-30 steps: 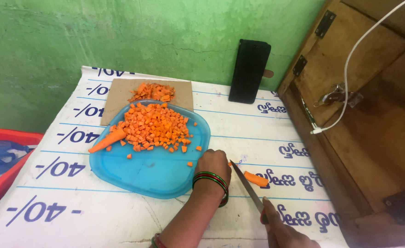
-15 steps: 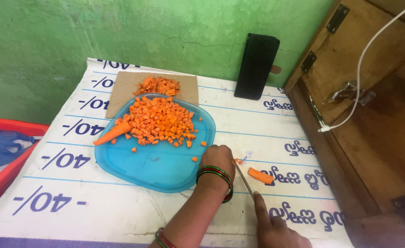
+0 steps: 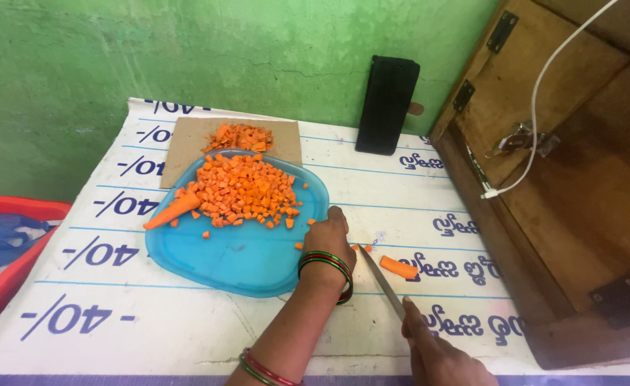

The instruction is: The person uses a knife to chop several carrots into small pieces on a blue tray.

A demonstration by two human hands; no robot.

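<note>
My left hand (image 3: 331,241), with red and green bangles at the wrist, rests fingers down at the right rim of a blue plastic tray (image 3: 240,250). My right hand (image 3: 436,350) grips the handle of a knife (image 3: 380,275), blade pointing up towards the left hand. Small cut carrot bits lie at the blade tip; whether the left hand pins a piece is hidden. A carrot chunk (image 3: 399,267) lies just right of the blade. The tray holds a heap of diced carrot (image 3: 243,189) and a whole carrot end (image 3: 172,211).
A brown cardboard sheet (image 3: 186,146) with more carrot pieces lies behind the tray. A black phone (image 3: 387,105) leans on the green wall. A wooden cabinet (image 3: 579,186) with a white cable stands right. A red bin (image 3: 4,264) sits left.
The view has shifted slightly. My left hand stays at the tray's edge, and the knife blade has come closer beside it, with small carrot bits now at its tip.
</note>
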